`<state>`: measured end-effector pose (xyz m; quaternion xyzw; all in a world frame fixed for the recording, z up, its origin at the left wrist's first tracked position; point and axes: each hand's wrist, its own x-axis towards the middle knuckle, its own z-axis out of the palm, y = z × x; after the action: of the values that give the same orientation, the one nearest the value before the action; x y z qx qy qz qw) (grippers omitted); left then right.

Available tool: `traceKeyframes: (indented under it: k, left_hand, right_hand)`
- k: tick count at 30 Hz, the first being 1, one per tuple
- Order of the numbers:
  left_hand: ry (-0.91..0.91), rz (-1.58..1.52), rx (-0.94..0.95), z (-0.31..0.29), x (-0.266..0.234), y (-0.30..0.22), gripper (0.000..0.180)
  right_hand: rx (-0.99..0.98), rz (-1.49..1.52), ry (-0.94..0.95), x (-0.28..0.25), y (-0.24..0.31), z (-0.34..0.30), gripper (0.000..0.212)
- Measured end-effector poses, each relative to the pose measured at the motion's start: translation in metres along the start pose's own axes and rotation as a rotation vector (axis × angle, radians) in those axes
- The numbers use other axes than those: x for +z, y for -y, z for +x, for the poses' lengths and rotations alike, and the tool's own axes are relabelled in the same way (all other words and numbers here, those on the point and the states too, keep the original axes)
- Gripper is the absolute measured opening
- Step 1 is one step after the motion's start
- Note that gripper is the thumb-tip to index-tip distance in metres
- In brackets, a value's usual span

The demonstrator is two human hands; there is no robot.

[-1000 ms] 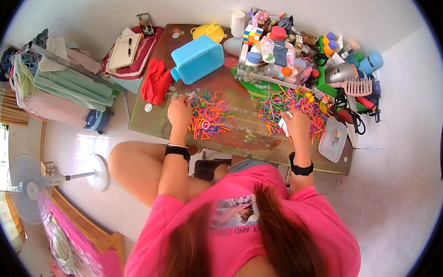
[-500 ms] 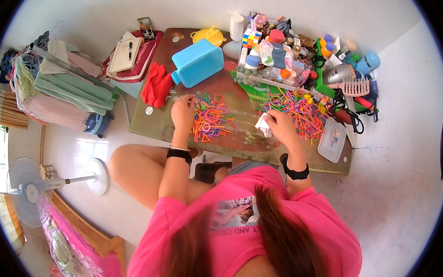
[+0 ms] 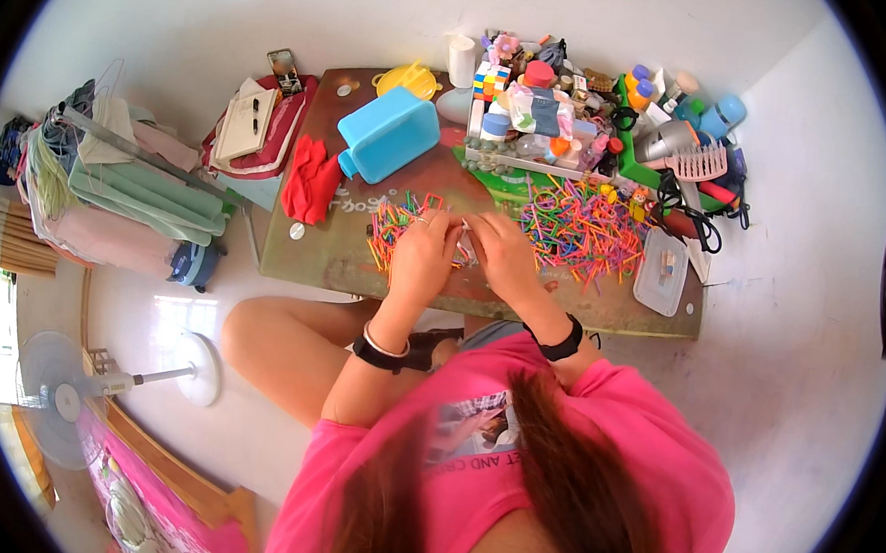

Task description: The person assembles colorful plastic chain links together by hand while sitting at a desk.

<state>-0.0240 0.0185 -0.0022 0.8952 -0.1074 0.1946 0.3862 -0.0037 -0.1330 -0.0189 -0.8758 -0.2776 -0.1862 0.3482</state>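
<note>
My left hand (image 3: 426,251) and my right hand (image 3: 501,252) meet over the table, fingertips pinched together. A small bit of white tissue (image 3: 465,226) shows between them; most of it is hidden by my fingers. Whatever else my left fingers hold cannot be made out. Partly under my left hand lies a pile of small colourful plastic pieces (image 3: 389,236), sticks and ring shapes among them. To the right of my right hand spreads a larger pile of similar pieces (image 3: 581,224).
Behind the left pile lies a blue plastic container (image 3: 388,138) on its side, beside a crumpled red cloth-like item (image 3: 311,179). A clear plastic box (image 3: 660,276) sits at the table's right. A crowded white tray (image 3: 529,164) and a pink hairbrush (image 3: 699,163) fill the back right.
My hands, apart before, have come together in the middle: the left moved right, the right moved left with the tissue. The tissue is now mostly covered by fingers.
</note>
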Motion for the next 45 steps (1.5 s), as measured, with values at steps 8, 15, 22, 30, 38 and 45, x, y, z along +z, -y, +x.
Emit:
traceKeyframes:
  k: [8,15,22,30,38,45]
  left_hand:
    - [-0.195,-0.286,-0.153,-0.009,0.016,-0.004,0.007]
    - [-0.185,-0.424,-0.202,-0.009,0.014,-0.009,0.009]
    - [0.097,-0.180,-0.094,-0.001,-0.009,-0.007,0.012]
    - [0.122,-0.118,0.033,-0.005,-0.003,-0.003,0.012]
    - [-0.032,-0.273,0.133,-0.003,0.003,-0.015,0.013]
    - [0.127,-0.281,-0.024,-0.004,-0.002,-0.012,0.012]
  right_hand:
    - [0.213,0.439,-0.139,-0.001,0.016,0.006,0.017]
    - [0.644,1.032,-0.097,0.023,0.005,-0.009,0.019]
    - [-0.065,0.028,-0.020,-0.015,-0.005,0.003,0.019]
    - [-0.112,0.009,0.016,-0.018,-0.010,0.000,0.022]
    - [0.506,0.831,-0.156,0.004,0.008,-0.008,0.017]
    - [0.160,0.264,-0.041,-0.008,-0.007,-0.005,0.016]
